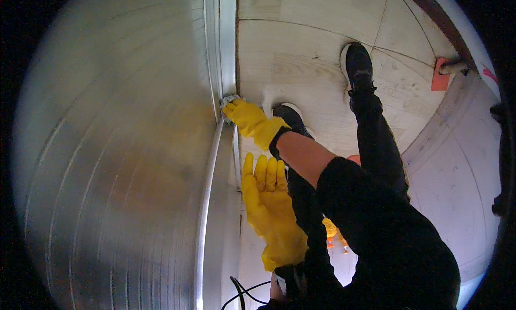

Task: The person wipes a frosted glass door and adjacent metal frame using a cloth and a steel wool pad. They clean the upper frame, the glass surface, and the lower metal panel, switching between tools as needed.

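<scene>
Both of my hands wear yellow rubber gloves. My right hand [250, 118] presses a grey cloth or scouring pad [229, 102] into the corner where metal edge strips meet, low on a large brushed-metal panel [133, 157]. Its fingers lie over the pad, so much of it is hidden. Nearer to me, my left hand [274, 209] is held palm up beside the panel's lower metal edge [207, 205], fingers extended and nothing in it.
Light wood-look flooring [306, 44] lies under my black shoes. A red-orange plate [441, 74] with a short cylindrical piece is by the far right wall. A black cable [240, 292] loops at the bottom, and orange-and-yellow objects [329, 228] show partly behind my arm.
</scene>
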`<control>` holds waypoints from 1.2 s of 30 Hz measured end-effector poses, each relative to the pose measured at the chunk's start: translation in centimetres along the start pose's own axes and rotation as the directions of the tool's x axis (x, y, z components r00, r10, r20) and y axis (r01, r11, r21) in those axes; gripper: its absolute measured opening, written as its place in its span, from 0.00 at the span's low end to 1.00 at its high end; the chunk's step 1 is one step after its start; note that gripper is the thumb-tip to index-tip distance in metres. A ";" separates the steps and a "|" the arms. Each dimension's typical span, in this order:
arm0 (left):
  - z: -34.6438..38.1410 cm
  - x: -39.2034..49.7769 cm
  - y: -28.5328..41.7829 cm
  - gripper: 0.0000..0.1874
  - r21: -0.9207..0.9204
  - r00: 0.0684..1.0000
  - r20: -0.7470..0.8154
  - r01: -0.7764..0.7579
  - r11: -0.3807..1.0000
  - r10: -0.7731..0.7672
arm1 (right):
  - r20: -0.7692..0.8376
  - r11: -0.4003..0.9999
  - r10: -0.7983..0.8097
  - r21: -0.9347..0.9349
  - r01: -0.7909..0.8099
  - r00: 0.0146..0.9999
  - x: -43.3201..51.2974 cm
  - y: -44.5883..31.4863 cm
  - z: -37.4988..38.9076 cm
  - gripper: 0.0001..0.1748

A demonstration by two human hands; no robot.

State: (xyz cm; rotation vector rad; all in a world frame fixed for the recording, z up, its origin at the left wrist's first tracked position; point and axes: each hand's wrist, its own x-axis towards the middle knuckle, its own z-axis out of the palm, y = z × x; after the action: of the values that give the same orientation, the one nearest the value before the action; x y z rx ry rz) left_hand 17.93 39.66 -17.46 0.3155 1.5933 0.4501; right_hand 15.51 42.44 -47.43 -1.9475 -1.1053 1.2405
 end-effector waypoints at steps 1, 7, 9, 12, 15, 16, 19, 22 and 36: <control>-0.4 -0.6 0.0 0.27 -0.015 1.000 0.004 0.025 1.000 -0.025 | 0.121 0.996 0.060 0.061 -0.068 0.991 0.0 0.1 -0.8 0.22; -3.1 -4.7 2.4 0.27 0.033 0.997 0.073 0.007 0.999 -0.009 | 0.312 0.551 0.360 0.689 -0.471 0.879 -4.2 0.4 -3.9 0.25; -4.6 -5.8 3.6 0.28 0.125 0.998 0.050 -0.038 0.991 0.032 | 0.435 -0.090 0.457 0.890 -0.446 0.776 -5.2 0.1 -3.9 0.29; -7.0 -7.2 4.7 0.28 0.145 0.994 -0.104 0.029 0.989 -0.014 | 0.214 -0.083 0.479 0.977 -0.199 0.852 -3.9 -0.7 -3.2 0.34; -9.4 -7.7 4.4 0.29 0.161 0.994 -0.103 -0.007 0.987 0.024 | -0.154 0.488 0.419 0.870 -0.078 0.895 -0.2 -2.1 -1.7 0.38; -10.3 -7.4 4.3 0.29 0.175 0.993 -0.110 -0.021 0.984 0.041 | -0.163 0.550 0.458 0.824 -0.134 0.874 1.0 -2.5 -0.8 0.39; -11.8 -7.8 4.2 0.29 0.125 0.992 -0.115 -0.042 0.991 0.057 | 0.168 -0.164 0.614 0.983 -0.084 0.771 2.2 -4.4 2.5 0.40; -11.8 -8.7 3.4 0.29 0.108 0.986 -0.167 0.007 0.994 0.012 | 0.084 0.289 0.616 0.901 -0.324 0.783 1.7 -5.2 5.2 0.36; -10.7 -9.7 3.9 0.26 0.112 0.986 -0.160 -0.024 0.993 0.042 | -0.627 0.773 0.425 0.627 0.099 0.654 10.4 -2.8 -19.4 0.34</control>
State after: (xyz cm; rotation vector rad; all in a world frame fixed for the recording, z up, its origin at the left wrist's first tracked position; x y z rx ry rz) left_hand 7.79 37.60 -6.71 0.3977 1.7776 0.4232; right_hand 34.63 52.19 -41.96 -1.7479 -0.0363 0.6033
